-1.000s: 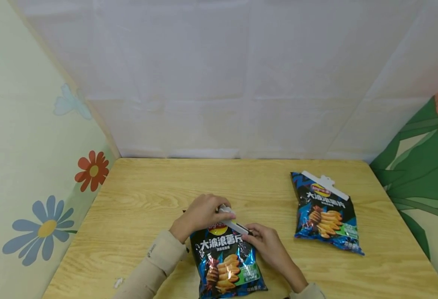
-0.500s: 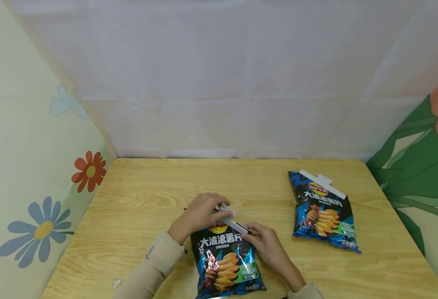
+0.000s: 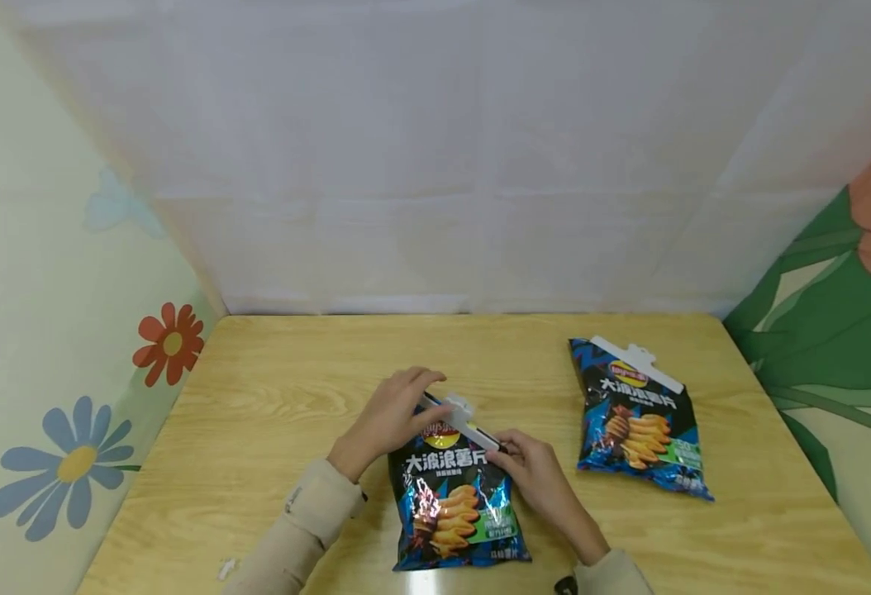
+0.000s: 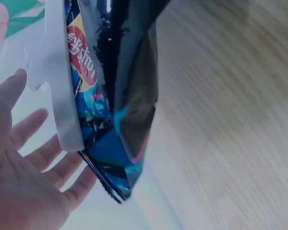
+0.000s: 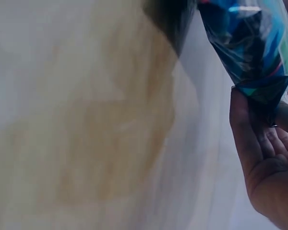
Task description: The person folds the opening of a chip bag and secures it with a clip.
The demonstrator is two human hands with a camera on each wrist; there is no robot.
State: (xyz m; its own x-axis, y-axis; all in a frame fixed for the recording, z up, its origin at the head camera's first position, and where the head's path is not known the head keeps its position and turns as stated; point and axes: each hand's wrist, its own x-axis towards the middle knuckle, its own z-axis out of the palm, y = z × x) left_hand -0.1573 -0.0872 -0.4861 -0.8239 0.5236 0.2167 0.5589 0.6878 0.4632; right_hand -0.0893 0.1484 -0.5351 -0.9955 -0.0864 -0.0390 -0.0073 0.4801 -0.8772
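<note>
A black and blue bag of chips (image 3: 454, 512) lies near the front of the table, with a white sealing clip (image 3: 473, 430) slanting across its top. Beside the clip's left end is my left hand (image 3: 387, 417); in the left wrist view its fingers (image 4: 62, 167) are spread behind the clip (image 4: 62, 91), its thumb apart from them, with no grip on the clip's handle. My right hand (image 3: 543, 483) pinches the bag's top right corner at the clip's other end. The right wrist view has that corner of the bag (image 5: 259, 62) between thumb and fingers (image 5: 245, 129).
A second bag of chips (image 3: 636, 430) lies on the right side of the wooden table (image 3: 294, 355), a white clip (image 3: 638, 364) along its top. A small white scrap (image 3: 227, 568) is at the front left. Covered walls stand behind and at both sides.
My left hand has let go of the clip's handle, which now shows uncovered, and its fingers have spread. The held bag has shifted slightly away from me. The right hand keeps its pinch.
</note>
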